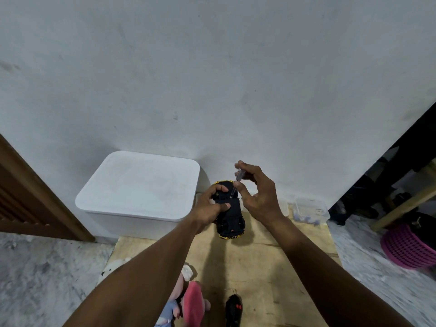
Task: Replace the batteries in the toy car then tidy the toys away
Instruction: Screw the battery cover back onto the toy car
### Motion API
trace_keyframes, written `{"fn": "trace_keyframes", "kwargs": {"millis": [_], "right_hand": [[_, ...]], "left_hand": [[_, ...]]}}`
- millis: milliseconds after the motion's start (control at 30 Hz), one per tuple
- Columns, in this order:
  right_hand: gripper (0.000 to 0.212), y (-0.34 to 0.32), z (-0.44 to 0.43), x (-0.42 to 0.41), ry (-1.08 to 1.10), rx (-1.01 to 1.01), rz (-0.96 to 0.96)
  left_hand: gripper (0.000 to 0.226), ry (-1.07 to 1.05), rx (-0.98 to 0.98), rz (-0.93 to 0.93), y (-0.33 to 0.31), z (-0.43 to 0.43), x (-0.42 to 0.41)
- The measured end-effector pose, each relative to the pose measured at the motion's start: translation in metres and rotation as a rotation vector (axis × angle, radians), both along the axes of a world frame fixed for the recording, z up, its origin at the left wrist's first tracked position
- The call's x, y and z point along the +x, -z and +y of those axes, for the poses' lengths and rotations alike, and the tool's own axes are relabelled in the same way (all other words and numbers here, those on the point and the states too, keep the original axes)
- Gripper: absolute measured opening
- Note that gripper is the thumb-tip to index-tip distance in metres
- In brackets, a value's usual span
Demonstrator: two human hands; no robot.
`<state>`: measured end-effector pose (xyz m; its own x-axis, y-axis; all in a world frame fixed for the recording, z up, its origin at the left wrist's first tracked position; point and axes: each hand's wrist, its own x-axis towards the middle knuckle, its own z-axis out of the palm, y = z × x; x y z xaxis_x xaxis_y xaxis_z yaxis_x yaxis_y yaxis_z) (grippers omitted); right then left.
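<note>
A black toy car [230, 219] with yellow trim is held upside down above a wooden board [271, 267]. My left hand [211, 206] grips the car's far half. My right hand [256, 192] pinches a thin clear-handled screwdriver [237, 182], whose tip touches the car's underside. A black remote control [233, 310] lies on the board near the bottom edge. A pink and blue soft toy [188, 300] lies beside the remote, partly hidden by my left forearm.
A white lidded storage box [139, 185] stands against the wall at the left of the car. A small clear plastic box [309, 210] sits at the board's far right corner. A pink basket [408, 249] is on the marble floor at right, a wooden door frame [28, 192] at left.
</note>
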<state>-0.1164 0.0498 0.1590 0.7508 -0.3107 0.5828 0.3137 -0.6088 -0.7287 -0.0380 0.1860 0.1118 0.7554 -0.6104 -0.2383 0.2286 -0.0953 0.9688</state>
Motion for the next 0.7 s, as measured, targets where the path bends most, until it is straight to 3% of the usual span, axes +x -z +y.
{"fn": "trace_keyframes", "kwargs": {"millis": [233, 400, 567, 700], "right_hand": [[0.037, 0.0004, -0.0046, -0.003, 0.042, -0.013, -0.014], [0.047, -0.002, -0.0029, -0.0086, -0.008, 0.033, 0.056], [0.044, -0.0034, -0.0022, -0.0038, -0.008, -0.047, -0.015], [0.054, -0.0074, 0.0008, -0.0047, -0.011, 0.022, 0.071]], "left_hand": [[0.033, -0.027, 0.026, 0.005, 0.0046, 0.002, 0.0038], [0.033, -0.013, 0.05, -0.007, 0.0034, 0.0039, 0.0043], [0.033, 0.013, 0.038, -0.019, -0.0006, 0.0, 0.0019], [0.033, 0.011, 0.036, -0.006, -0.0015, 0.0001, 0.0017]]}}
